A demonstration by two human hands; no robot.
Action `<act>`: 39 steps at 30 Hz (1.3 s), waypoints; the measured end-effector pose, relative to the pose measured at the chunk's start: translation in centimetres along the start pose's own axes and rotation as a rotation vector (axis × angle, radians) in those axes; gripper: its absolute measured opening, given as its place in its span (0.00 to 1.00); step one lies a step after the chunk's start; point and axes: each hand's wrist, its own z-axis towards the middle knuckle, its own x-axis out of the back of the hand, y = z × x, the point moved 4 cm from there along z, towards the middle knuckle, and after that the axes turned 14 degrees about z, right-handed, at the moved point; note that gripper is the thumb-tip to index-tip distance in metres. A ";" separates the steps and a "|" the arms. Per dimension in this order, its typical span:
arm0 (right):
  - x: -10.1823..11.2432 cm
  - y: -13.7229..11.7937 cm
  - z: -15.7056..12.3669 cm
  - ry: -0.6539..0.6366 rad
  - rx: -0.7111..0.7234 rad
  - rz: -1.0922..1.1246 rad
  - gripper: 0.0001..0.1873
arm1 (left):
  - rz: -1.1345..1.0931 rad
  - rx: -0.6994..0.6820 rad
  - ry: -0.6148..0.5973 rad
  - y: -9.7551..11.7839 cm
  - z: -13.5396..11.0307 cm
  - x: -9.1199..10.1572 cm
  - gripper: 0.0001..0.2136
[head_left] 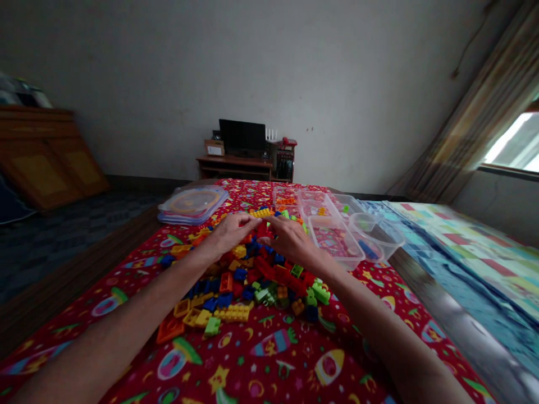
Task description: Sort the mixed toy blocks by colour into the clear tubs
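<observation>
Our left grip (233, 233) and right grip (290, 242) curve inward, fingertips almost meeting; we cannot tell whether either holds anything. Beneath them, mid-frame, lies a heap of multicoloured plastic building bricks (248, 275) on a red printed bedsheet (269, 353), with transparent plastic tubs (334, 241) just right.

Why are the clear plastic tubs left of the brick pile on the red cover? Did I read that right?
No: the clear plastic tubs sit right of the brick pile, not left, as the head view shows. They are on the red cover, as you said.
</observation>
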 end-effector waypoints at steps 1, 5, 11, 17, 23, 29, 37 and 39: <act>0.1 0.2 -0.1 0.008 0.019 0.007 0.17 | 0.044 -0.041 0.011 -0.1 0.2 0.1 0.26; 0.9 1.5 -0.1 0.045 -0.020 0.017 0.18 | 0.233 -0.180 0.094 -1.6 0.9 0.7 0.19; 4.8 5.1 0.0 0.038 -0.213 -0.013 0.20 | 0.486 -0.214 0.076 -5.6 1.5 0.8 0.13; 8.0 9.6 -1.5 -0.039 -0.445 -0.276 0.21 | 0.456 -0.124 -0.087 -7.2 1.5 0.3 0.15; 7.6 11.4 -2.8 -0.187 -0.584 -0.422 0.18 | 0.384 -0.143 -0.102 -7.2 1.4 -0.2 0.15; 7.5 10.9 -2.7 -0.193 -0.590 -0.444 0.20 | 0.341 -0.212 0.011 -6.2 1.2 0.2 0.10; 7.0 5.5 -1.0 -0.072 -0.389 -0.313 0.16 | 0.044 -0.003 -0.035 -4.4 1.2 1.1 0.17; 6.2 3.7 -0.7 -0.073 -0.322 -0.262 0.15 | -0.100 0.052 -0.068 -4.0 0.9 1.1 0.20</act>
